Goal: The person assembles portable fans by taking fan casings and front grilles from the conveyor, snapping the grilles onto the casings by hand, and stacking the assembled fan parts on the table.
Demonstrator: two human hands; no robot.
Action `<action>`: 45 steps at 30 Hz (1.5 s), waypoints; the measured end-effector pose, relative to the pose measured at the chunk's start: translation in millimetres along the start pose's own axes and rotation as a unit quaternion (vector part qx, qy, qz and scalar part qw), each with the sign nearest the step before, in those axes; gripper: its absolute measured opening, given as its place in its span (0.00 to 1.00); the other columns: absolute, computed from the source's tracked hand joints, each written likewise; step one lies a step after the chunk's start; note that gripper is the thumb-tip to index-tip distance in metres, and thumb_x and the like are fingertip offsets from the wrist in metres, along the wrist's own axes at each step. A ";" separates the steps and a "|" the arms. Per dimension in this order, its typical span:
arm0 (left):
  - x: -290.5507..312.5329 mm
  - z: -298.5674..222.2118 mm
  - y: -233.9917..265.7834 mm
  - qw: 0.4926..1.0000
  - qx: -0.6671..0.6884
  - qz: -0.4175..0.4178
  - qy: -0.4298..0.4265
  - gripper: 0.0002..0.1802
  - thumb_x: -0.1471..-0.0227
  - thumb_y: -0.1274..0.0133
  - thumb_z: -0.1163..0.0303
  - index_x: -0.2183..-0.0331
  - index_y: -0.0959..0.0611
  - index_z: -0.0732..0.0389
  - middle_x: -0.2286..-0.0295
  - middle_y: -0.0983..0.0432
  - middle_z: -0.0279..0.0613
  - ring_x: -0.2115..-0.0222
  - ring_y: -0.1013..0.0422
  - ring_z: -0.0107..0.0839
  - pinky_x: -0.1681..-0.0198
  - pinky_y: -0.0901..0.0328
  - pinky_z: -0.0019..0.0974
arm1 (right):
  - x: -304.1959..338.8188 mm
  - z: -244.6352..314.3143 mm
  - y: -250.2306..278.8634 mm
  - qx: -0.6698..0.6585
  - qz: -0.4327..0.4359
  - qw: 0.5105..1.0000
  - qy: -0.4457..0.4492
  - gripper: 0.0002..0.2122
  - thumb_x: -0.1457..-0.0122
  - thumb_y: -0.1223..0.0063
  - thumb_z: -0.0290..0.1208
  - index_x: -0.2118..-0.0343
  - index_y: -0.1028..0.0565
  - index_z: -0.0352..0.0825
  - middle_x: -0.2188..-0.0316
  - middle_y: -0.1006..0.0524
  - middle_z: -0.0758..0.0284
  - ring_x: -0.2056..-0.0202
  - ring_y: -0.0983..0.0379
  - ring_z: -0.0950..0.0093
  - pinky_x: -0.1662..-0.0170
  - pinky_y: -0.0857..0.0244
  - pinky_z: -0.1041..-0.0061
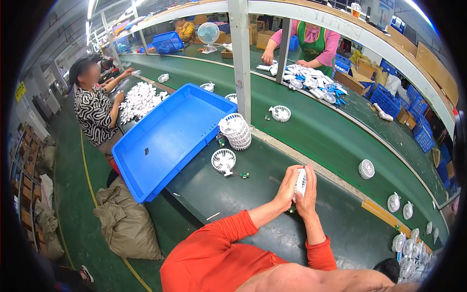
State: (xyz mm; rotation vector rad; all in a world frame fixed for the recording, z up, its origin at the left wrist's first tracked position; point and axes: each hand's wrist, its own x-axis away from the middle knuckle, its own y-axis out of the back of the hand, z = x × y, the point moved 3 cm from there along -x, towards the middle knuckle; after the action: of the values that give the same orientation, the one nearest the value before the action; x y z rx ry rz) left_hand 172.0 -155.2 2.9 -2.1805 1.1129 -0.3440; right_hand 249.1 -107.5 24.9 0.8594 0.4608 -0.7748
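Note:
Between my two palms a white round fan head stands on edge above the dark green bench. My left hand presses it from the left and my right hand from the right, fingers closed against it. A bit of green circuit board shows just below my hands. Left of them, a white fan shell lies on the bench with a small green circuit board wired to it. Behind that shell rises a stack of white fan grilles.
An empty-looking blue tray overhangs the bench's left edge. Beyond a pale divider and metal post, a green conveyor belt carries several fan heads. More fans pile at lower right. Two co-workers handle white parts; a sack sits on the floor.

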 end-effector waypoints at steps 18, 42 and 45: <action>-12.4 6.8 17.9 0.936 -0.300 -0.016 -0.186 0.15 0.41 0.60 0.68 0.54 0.32 0.63 0.58 0.33 0.50 0.56 0.36 0.42 0.51 0.42 0.40 | -2.7 -31.6 -14.7 -0.231 0.011 0.960 -0.156 0.23 0.38 0.59 0.34 0.42 0.42 0.32 0.46 0.37 0.59 0.44 0.40 0.68 0.41 0.49 0.72; -247.0 11.0 11.2 0.602 -0.777 0.016 -0.185 0.56 0.65 0.34 0.53 0.39 0.47 0.50 0.39 0.57 0.58 0.38 0.60 0.56 0.40 0.58 0.60 | -9.2 -139.1 37.9 0.201 -0.038 0.972 -0.114 0.15 0.52 0.44 0.24 0.58 0.26 0.34 0.49 0.32 0.58 0.49 0.37 0.57 0.46 0.41 0.62; -272.1 14.5 13.7 0.563 -0.821 0.023 -0.094 0.53 0.65 0.35 0.50 0.40 0.43 0.49 0.40 0.55 0.56 0.39 0.57 0.55 0.40 0.56 0.58 | -8.7 -138.8 38.6 0.192 -0.028 0.972 -0.130 0.15 0.52 0.43 0.24 0.58 0.26 0.34 0.50 0.32 0.59 0.49 0.37 0.58 0.46 0.42 0.62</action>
State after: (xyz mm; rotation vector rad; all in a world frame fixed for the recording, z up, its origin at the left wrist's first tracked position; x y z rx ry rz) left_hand 6.4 61.6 -0.6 -3.4050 1.5401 1.6590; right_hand 264.9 24.6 -31.2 1.0875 0.1000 -1.0329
